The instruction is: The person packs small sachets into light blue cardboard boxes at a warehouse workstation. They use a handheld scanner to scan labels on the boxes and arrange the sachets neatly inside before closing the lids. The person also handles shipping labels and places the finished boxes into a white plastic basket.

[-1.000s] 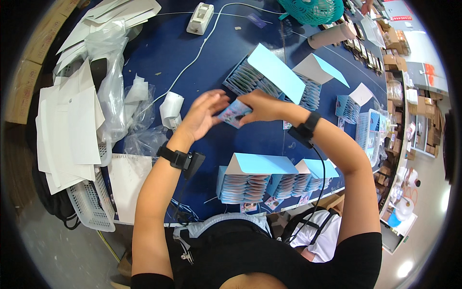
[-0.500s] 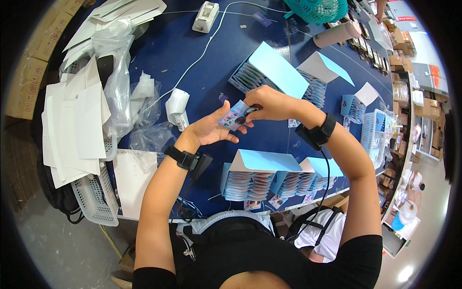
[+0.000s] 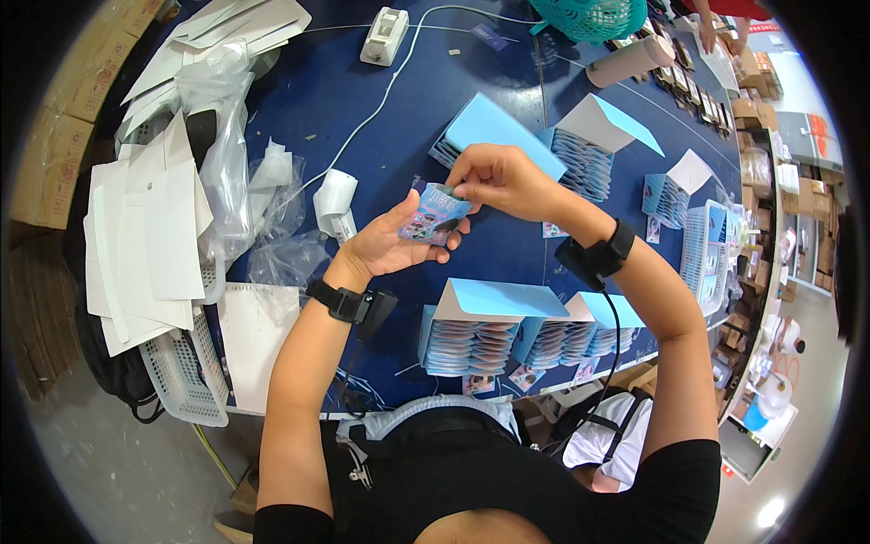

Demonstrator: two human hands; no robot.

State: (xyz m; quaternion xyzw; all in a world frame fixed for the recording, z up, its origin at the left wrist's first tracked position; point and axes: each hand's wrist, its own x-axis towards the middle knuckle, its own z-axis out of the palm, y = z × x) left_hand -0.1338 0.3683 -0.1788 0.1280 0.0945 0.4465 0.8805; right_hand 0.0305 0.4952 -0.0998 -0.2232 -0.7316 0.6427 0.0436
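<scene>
Gripping blue packet above tabletop.
Left hand clasps its side; right hand pinches one-o'clock corner; white roll at nine o'clock.

A teal basket sits near a pale bottle

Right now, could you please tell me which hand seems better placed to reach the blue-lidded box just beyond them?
Probably the right hand: it appears closest to the blue-lidded box, though it is also at the small packet's upper edge. The left hand holds that packet, farther from the box.
</scene>
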